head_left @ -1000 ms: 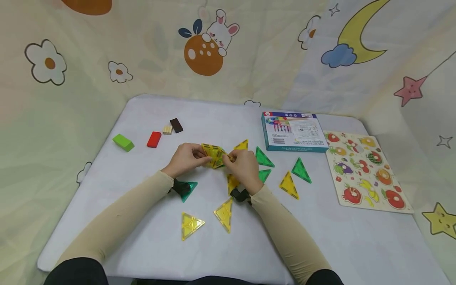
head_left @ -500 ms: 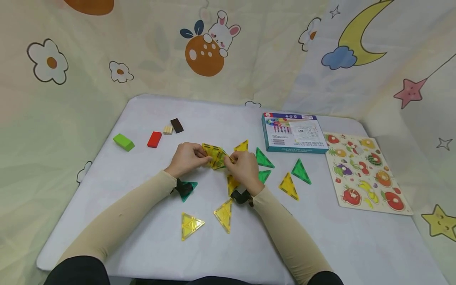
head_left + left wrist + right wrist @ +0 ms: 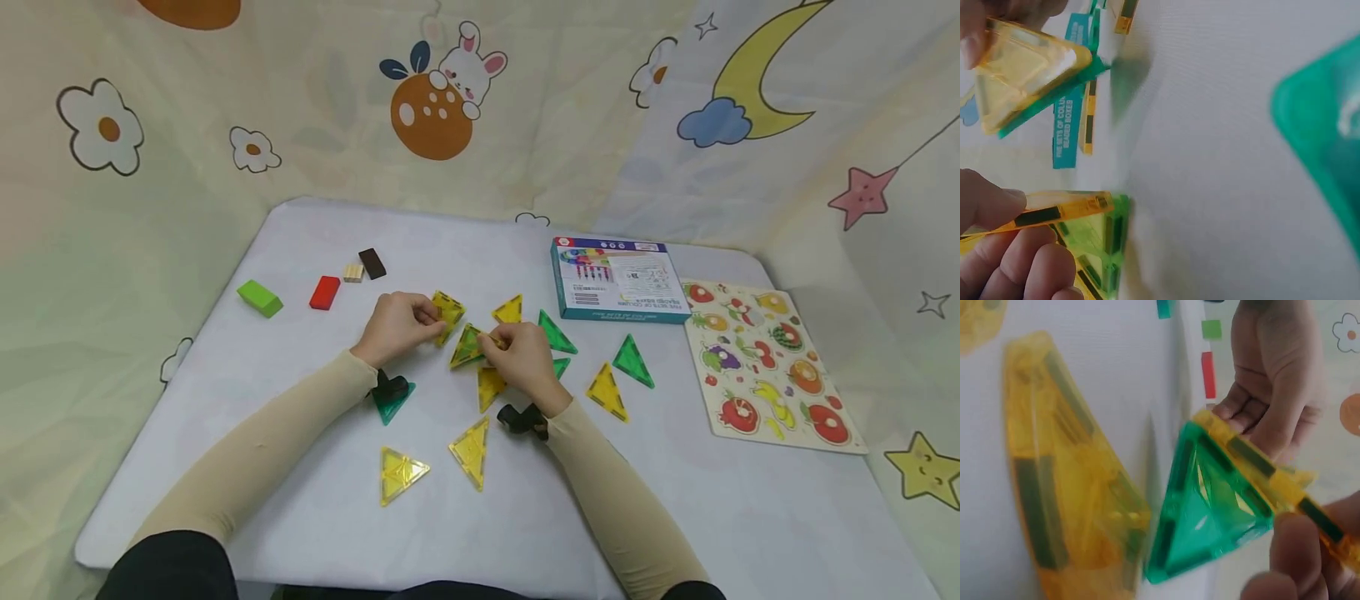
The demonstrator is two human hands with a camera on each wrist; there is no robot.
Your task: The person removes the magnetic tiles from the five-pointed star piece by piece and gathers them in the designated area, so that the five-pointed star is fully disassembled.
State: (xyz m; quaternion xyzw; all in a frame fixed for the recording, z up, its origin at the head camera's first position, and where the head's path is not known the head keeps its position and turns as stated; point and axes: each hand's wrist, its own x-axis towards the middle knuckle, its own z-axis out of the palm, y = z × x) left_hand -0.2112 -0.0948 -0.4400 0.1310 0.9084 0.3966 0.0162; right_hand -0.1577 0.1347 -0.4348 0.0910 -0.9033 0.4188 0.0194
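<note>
Partly, the right hand (image 3: 525, 360) hides its green-yellow tile stack (image 3: 467, 347).

Left hand (image 3: 399, 327) and right hand (image 3: 522, 357) both curled, pinching.

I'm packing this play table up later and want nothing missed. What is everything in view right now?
Loose yellow triangle tiles: five, mid-table.
Loose green triangle tiles: four, mid-table, some partly hidden.
Held tiles: yellow one, yellow-and-green pair.
Blocks: green, red, tan, brown, far left.
Box: one, teal, far right.
Fruit puzzle board: one, right edge.
Table: white.
Left hand: pinches the yellow tile.
Right hand: pinches the pair.
</note>
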